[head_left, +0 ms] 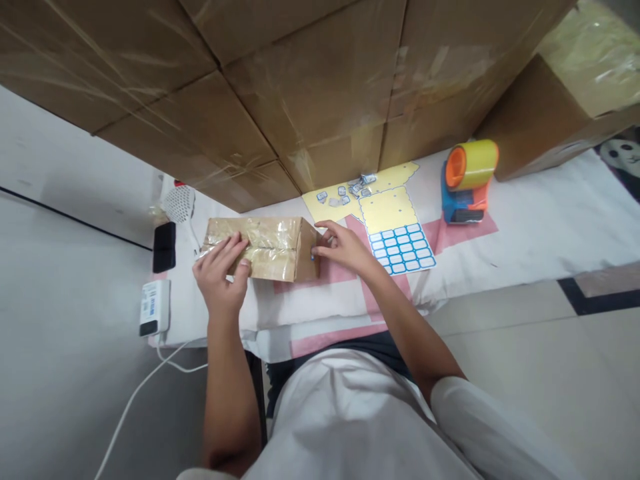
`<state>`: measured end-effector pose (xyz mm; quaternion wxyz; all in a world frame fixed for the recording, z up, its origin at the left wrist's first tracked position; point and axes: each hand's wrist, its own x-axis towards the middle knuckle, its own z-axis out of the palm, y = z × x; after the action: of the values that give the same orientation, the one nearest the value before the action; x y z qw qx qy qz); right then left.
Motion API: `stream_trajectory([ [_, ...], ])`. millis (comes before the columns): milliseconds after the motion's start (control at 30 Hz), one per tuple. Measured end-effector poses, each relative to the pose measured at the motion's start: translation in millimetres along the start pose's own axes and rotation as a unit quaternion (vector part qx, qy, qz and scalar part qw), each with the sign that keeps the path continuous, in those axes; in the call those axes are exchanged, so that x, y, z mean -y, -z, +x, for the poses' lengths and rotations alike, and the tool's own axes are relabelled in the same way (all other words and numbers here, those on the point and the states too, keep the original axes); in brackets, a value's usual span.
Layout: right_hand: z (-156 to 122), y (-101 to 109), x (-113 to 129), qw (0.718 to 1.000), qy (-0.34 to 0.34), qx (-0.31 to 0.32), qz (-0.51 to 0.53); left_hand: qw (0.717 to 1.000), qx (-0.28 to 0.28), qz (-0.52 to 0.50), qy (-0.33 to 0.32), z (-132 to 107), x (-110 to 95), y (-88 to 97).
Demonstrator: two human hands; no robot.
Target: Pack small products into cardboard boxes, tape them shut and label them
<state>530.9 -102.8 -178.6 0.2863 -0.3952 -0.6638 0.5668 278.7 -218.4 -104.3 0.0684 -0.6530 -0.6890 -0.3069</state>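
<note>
A small taped cardboard box [270, 247] lies on the white and pink cloth [525, 227] in front of me. My left hand [220, 273] rests on its top and near side, fingers laid flat over the tape. At the box's right end, my right hand [345, 247] presses its fingertips against the end face, where a small blue and white sticker [313, 253] shows. Just right of that hand lies a sheet of blue-framed labels [403, 248] on yellow backing.
Large taped cartons [300, 87] are stacked behind the box. A tape dispenser [467, 180] with a yellow roll stands at the right. Several peeled scraps [350, 190] lie on the yellow backing. A black phone [164, 247], a white charger [154, 307] and a white mesh object [181, 203] lie at the left.
</note>
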Motion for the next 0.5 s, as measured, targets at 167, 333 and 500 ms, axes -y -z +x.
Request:
stream_trajectory([
  [167, 3.4, -1.1, -8.7, 0.999, 0.008, 0.021, 0.041, 1.000, -0.003, -0.001, 0.000, 0.0, 2.1, -0.9],
  [333, -6.0, 1.2, 2.4, 0.998, 0.020, 0.061, -0.001, 1.000, -0.004, 0.002, 0.001, -1.0, 1.7, -1.2],
  [500, -19.6, 9.8, 9.6, 0.994, 0.027, -0.059, -0.090, 1.000, -0.009, 0.002, 0.001, -1.1, 0.8, -2.2],
])
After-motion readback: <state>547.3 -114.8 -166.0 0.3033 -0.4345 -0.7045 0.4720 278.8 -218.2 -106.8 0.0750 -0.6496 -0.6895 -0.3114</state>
